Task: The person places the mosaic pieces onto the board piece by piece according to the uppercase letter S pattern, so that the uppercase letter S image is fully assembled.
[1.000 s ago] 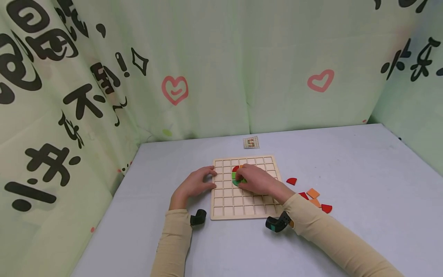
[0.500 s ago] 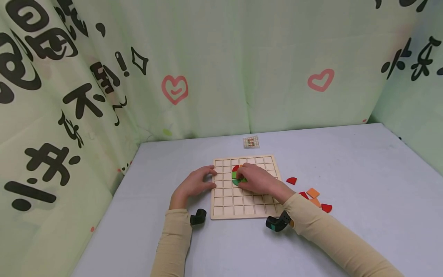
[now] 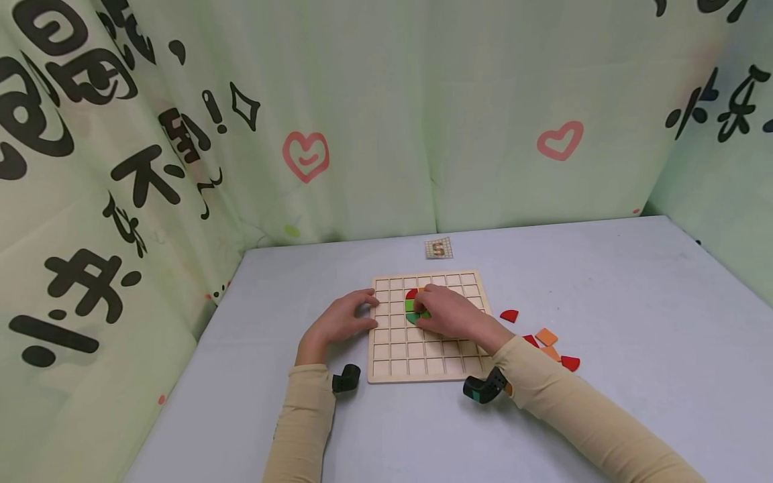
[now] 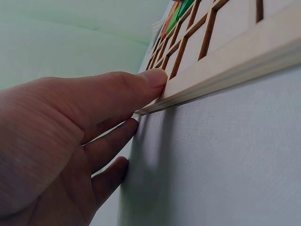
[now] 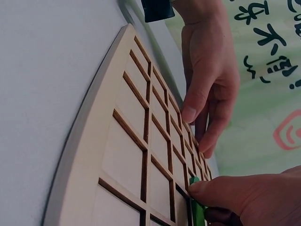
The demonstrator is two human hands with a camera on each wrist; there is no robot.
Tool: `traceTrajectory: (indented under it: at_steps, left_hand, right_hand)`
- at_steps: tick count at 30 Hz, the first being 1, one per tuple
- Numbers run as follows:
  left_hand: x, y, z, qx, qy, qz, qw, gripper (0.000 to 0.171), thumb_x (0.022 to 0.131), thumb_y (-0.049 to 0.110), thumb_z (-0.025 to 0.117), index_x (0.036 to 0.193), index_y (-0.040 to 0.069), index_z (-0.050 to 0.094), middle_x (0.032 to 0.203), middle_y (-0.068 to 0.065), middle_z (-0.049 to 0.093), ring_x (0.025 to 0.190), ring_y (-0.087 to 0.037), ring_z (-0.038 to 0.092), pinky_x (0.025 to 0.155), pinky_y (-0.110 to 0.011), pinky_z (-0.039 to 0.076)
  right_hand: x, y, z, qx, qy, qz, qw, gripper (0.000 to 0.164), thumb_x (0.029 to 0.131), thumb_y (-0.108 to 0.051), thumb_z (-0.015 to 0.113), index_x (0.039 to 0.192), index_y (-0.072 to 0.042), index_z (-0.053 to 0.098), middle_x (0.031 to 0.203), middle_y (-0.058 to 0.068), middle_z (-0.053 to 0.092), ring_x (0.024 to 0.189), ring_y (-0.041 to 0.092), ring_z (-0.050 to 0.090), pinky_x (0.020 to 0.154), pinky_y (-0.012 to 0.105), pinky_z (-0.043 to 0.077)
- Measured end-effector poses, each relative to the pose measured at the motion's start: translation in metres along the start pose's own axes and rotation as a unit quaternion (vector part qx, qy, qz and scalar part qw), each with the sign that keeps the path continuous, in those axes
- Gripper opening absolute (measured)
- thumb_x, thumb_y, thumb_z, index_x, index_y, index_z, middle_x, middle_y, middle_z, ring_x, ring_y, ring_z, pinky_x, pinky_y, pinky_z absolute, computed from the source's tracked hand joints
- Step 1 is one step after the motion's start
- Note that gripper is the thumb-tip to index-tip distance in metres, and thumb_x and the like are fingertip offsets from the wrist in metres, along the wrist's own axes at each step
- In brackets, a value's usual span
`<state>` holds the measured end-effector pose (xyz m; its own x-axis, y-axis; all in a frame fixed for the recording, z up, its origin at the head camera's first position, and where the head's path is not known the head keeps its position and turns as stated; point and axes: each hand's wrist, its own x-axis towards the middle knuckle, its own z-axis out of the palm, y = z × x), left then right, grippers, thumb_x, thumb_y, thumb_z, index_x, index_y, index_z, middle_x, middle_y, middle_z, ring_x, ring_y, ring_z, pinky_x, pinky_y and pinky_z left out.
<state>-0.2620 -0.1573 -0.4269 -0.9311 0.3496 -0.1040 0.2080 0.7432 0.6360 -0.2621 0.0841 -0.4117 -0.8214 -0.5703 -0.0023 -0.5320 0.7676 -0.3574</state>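
Note:
A wooden grid board (image 3: 398, 369) lies on the table before me. My left hand (image 3: 339, 318) is at its left side; in the left wrist view the thumb (image 4: 153, 77) rests on the frame, with the other fingers fairly straight below it. Over the upper middle of the grid, my right hand (image 3: 447, 312) pinches a small green piece (image 5: 197, 209), which stands up from a cell in the right wrist view. Left of those fingers sit a red piece (image 3: 411, 294), a light green square (image 3: 409, 305) and a dark green piece (image 3: 412, 318). The right palm hides several cells.
Loose pieces lie right of the board: a red one (image 3: 509, 315), an orange square (image 3: 546, 336), and another red one (image 3: 570, 363), with more partly behind the right forearm. A small pattern card (image 3: 438, 248) lies beyond the board. Printed curtains (image 3: 374, 201) stand behind the table.
My right fingertips have shifted very slightly to the right over the board. The left hand and the loose pieces stay where they were.

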Motion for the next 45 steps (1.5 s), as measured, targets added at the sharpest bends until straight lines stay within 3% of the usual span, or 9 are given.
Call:
traceTrajectory:
  at_steps: [23,32,39,45]
  left_hand:
    - [-0.0007,-0.0002,-0.001,0.003,0.0,0.011,0.9999,0.036,0.091,0.012,0.071,0.126,0.004,0.064,0.155,-0.012,0.046,0.148,-0.029,0.037,0.123,-0.043,0.031]
    - [-0.0006,-0.0009,-0.0001,0.009,0.002,0.012,0.9999,0.036,0.091,0.012,0.072,0.126,0.004,0.065,0.155,-0.012,0.046,0.147,-0.03,0.038,0.122,-0.044,0.032]
    - [-0.0001,-0.0013,0.0004,0.004,0.004,0.009,0.9999,0.036,0.091,0.012,0.072,0.126,0.005,0.065,0.155,-0.011,0.046,0.148,-0.029,0.038,0.122,-0.044,0.031]
    - [-0.0008,-0.0004,-0.0003,0.003,0.001,0.008,1.0,0.036,0.091,0.012,0.072,0.126,0.005,0.065,0.156,-0.011,0.046,0.148,-0.029,0.037,0.123,-0.044,0.031]
  right_hand:
    - [0.001,-0.0012,-0.001,0.017,-0.002,-0.03,0.999,0.012,0.091,-0.011,0.073,0.1,-0.007,0.066,0.096,0.003,0.062,0.082,0.014,0.052,0.075,0.029,0.05]
    - [-0.0008,-0.0017,-0.0029,0.028,0.009,-0.053,0.998,0.014,0.089,-0.009,0.074,0.102,-0.008,0.068,0.097,0.003,0.063,0.087,0.015,0.059,0.08,0.031,0.054]
    - [0.0003,-0.0014,-0.001,0.035,0.021,-0.079,0.996,0.01,0.089,-0.006,0.071,0.098,-0.009,0.067,0.091,0.001,0.06,0.082,0.013,0.051,0.073,0.026,0.048]
    - [-0.0008,-0.0019,-0.0019,0.013,0.011,-0.052,0.998,0.012,0.092,-0.014,0.072,0.102,-0.008,0.071,0.095,0.002,0.063,0.082,0.013,0.053,0.074,0.028,0.05]
